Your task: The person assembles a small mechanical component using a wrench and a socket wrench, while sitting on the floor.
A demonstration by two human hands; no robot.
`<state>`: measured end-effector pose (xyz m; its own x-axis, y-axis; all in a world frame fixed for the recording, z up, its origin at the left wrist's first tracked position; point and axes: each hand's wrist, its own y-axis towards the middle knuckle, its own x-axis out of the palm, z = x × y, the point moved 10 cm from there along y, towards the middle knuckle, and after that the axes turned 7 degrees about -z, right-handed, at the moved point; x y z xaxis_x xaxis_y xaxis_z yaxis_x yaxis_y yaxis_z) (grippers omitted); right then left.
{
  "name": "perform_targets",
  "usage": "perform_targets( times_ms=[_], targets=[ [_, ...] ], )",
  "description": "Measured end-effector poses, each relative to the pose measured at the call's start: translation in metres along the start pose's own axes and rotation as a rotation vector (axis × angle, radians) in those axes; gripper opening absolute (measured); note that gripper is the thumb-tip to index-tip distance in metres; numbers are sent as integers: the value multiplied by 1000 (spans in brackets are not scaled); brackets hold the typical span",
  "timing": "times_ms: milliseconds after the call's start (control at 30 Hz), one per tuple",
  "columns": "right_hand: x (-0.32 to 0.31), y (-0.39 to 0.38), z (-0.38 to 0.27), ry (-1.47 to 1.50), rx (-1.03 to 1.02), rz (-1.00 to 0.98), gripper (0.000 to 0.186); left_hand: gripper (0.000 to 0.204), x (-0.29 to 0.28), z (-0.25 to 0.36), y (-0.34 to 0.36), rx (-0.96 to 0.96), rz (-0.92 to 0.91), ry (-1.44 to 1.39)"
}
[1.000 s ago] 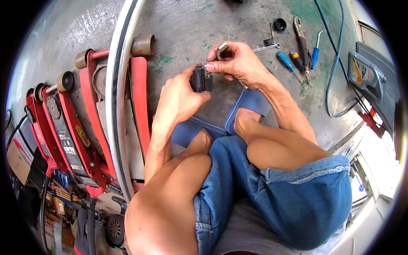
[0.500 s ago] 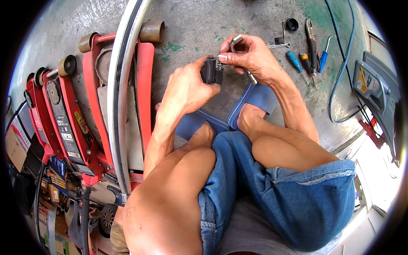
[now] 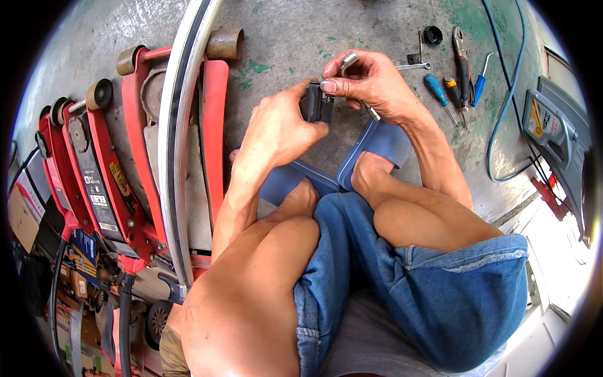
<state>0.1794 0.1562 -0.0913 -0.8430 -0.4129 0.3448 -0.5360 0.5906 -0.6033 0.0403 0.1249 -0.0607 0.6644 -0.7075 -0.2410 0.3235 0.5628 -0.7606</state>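
My left hand [image 3: 275,129] is closed around a small black block-shaped part [image 3: 312,105], thumb below it and fingers behind. My right hand [image 3: 377,81] holds an L-shaped socket wrench [image 3: 348,61], its bent end sticking up above the fingers and its other end [image 3: 373,113] poking out below the palm. The thumb and forefinger of that hand pinch at the upper right edge of the black part. Whatever small piece lies under those fingertips is mostly hidden. Both hands are held above my blue sandals [image 3: 377,146].
On the floor at right lie a combination wrench [image 3: 414,66], a black cap [image 3: 433,35], locking pliers [image 3: 461,60], screwdrivers [image 3: 434,87] and a blue-handled hook [image 3: 480,85]. A blue hose [image 3: 521,56] curves beyond them, near a grey bottle [image 3: 553,129]. Red floor jacks [image 3: 215,119] and a curved silver strip [image 3: 177,113] stand left.
The black part has tilted slightly and shifted a little to the right. The right thumb has moved slightly left over its top edge, covering the small metal piece seen there before.
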Motion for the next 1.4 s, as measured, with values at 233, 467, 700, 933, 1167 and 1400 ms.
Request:
perform_targets(
  times_ms=[233, 467, 700, 933, 1167, 1400],
  targets=[
    [-1, 3, 5, -5, 9, -24, 21, 57, 1, -5, 0, 52, 86, 13],
    [1, 1, 0, 74, -27, -95, 18, 55, -1, -1, -4, 28, 37, -18],
    [1, 0, 6, -28, 58, -37, 19, 58, 1, -1, 0, 64, 60, -21],
    [0, -2, 5, 37, 14, -77, 22, 56, -1, -1, -5, 43, 30, -47],
    [0, 1, 9, -17, 44, -87, 21, 56, 0, 2, -4, 59, 28, -42],
    [-4, 1, 13, 79, -29, -117, 17, 52, 2, -1, -5, 38, 19, -58]
  ],
)
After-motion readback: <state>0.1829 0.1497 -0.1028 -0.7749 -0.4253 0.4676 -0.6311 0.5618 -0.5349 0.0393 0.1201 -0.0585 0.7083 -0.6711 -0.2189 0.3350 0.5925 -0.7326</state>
